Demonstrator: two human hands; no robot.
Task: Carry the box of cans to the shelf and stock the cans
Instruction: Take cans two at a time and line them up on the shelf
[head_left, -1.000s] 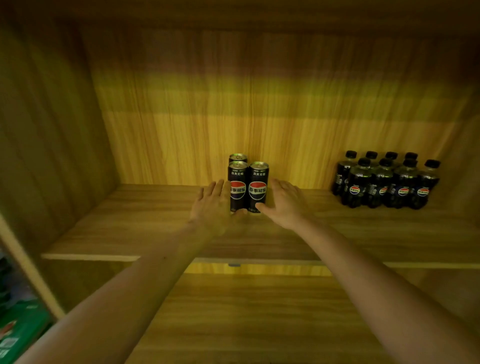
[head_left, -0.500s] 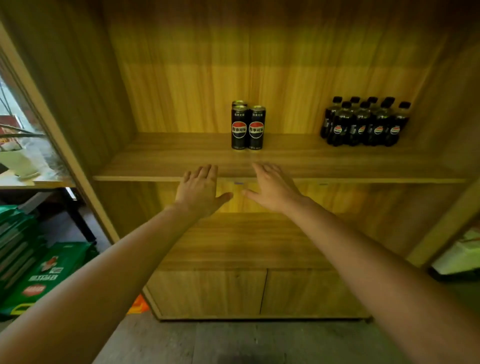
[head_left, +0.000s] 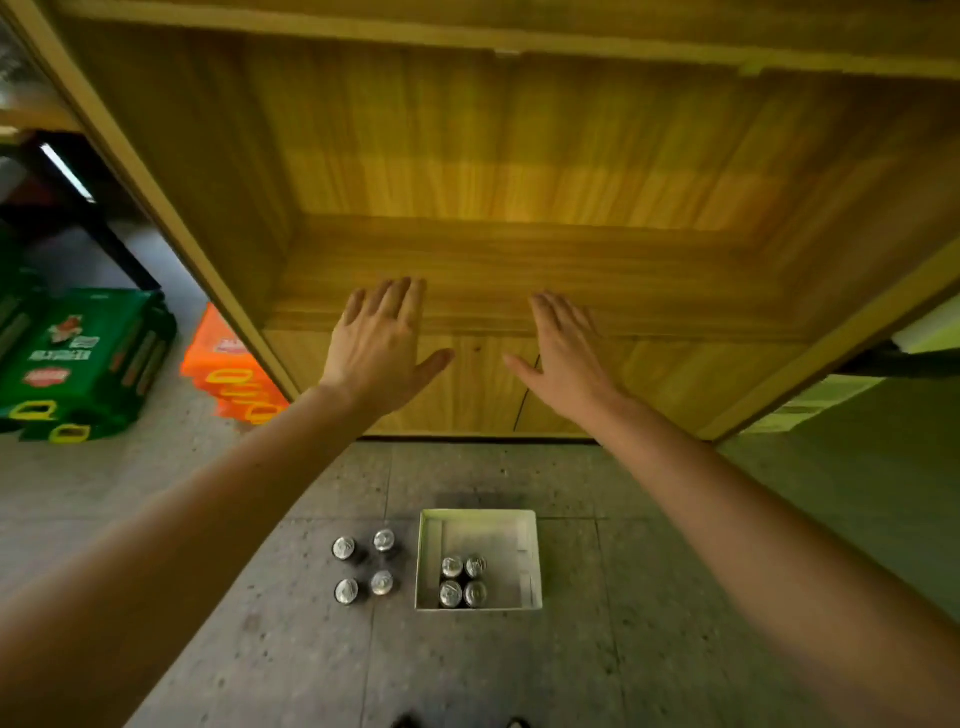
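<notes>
The grey speckled floor (head_left: 649, 571) carries an open white box (head_left: 478, 514), and four cans (head_left: 452, 567) stand packed together upright in the box's near left corner. Just beside the box's left wall, four loose cans (head_left: 383, 540) stand upright directly on the floor in a square, each apart from the others. At the far edge of the floor stands the wooden shelf unit (head_left: 467, 384), with a stack of orange packs (head_left: 228, 364) just beside its left side and green packs (head_left: 88, 358) farther left, well apart from the box.
</notes>
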